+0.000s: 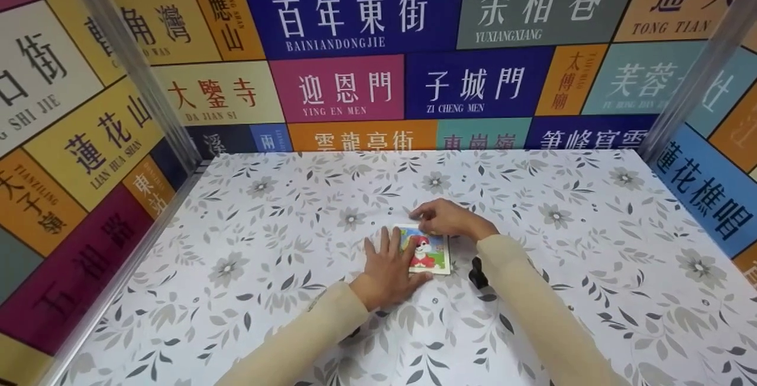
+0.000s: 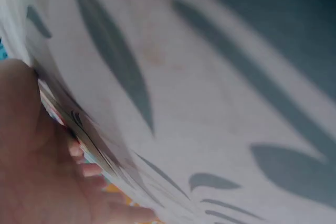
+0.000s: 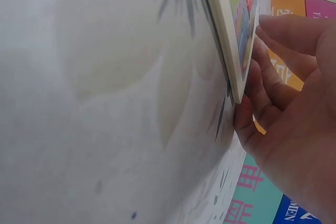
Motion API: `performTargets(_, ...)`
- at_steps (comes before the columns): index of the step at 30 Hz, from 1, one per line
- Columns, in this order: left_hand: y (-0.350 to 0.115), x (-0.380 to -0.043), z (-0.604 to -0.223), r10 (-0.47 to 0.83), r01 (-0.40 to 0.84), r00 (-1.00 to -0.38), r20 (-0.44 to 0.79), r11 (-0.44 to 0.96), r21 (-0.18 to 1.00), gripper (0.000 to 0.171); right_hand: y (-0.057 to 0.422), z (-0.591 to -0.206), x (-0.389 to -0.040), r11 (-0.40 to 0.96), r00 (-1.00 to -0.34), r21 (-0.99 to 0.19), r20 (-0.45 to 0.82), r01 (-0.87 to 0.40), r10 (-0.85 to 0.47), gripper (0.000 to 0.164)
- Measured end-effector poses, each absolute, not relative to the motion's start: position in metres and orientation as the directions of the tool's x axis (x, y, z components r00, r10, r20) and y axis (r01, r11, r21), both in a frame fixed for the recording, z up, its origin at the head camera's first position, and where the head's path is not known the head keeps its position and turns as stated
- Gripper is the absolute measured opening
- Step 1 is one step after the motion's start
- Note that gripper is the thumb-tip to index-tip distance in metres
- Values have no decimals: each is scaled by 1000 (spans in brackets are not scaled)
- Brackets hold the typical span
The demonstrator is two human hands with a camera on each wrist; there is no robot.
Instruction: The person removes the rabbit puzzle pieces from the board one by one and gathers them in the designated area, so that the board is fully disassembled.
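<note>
A thin square picture board (image 1: 438, 256) with a pale border and a cartoon animal in red lies on the table. My left hand (image 1: 387, 271) rests across its left side, fingers spread over the picture and thumb by the lower edge. At the upper edge my right hand (image 1: 449, 219) holds the board with bent fingers. The right wrist view shows the board's pale edge (image 3: 226, 40) from the side, with the right hand's fingers (image 3: 270, 87) curled about its corner. In the left wrist view the left palm (image 2: 47, 177) covers most of the board.
A white cloth (image 1: 284, 327) printed with grey flowers and leaves covers the table. A small black object (image 1: 478, 273) sits beneath the right sleeve. Colourful panels with Chinese lettering (image 1: 361, 10) stand behind and at both sides, with clear upright strips (image 1: 133, 55) at the corners.
</note>
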State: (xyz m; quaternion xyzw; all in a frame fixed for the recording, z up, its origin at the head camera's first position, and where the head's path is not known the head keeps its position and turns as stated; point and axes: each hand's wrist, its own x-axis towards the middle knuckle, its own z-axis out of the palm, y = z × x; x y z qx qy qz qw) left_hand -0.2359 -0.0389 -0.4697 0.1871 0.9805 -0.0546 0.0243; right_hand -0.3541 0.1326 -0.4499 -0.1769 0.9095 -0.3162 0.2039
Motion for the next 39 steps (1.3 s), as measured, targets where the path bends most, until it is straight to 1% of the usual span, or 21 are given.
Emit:
performTargets(3,-39,-234,-472,398,389,-917,17,904,-178,79,132,-450,-354,747,-855,-639,-270,-184,-443,41)
performTargets(5,-39,-234,-473,409,396,-912,37,899,-188,79,132,-450,-354,749,-855,-636,-273,-183,-441,41)
performTargets(8,-38,-234,-473,417,405,-908,47,899,-167,79,132,-449,-354,746,-849,-636,-268,-199,-455,41)
performTargets(12,-38,-234,-473,416,410,-908,55,907,-100,78,131,-448,-353,732,-837,-645,-262,-217,-480,41)
performTargets(15,-38,-234,-472,405,403,-914,30,913,-58,76,130,-448,-354,724,-834,-652,-255,-225,-489,39)
performTargets(19,-38,-233,-472,391,391,-920,7,920,-25,73,128,-449,-355,702,-822,-656,-215,-279,-528,34)
performTargets(23,-34,-234,-469,360,359,-933,-26,933,20,75,126,-450,-357,682,-808,-666,-202,-300,-553,33)
performTargets(25,-31,-235,-466,331,328,-942,-58,943,49,77,126,-450,-358,678,-804,-667,-199,-307,-560,32)
performTargets(29,-20,-232,-461,252,246,-960,-119,967,62,85,127,-449,-357,663,-793,-671,-182,-332,-581,33)
performTargets(33,-8,-227,-457,183,179,-971,-152,983,39,93,127,-449,-358,626,-770,-686,-150,-370,-620,36)
performTargets(36,-3,-227,-454,148,141,-975,-168,989,53,94,126,-449,-359,602,-751,-701,-143,-383,-645,39)
performTargets(39,-1,-227,-450,117,104,-978,-175,991,84,91,124,-449,-359,586,-738,-720,-154,-371,-657,39)
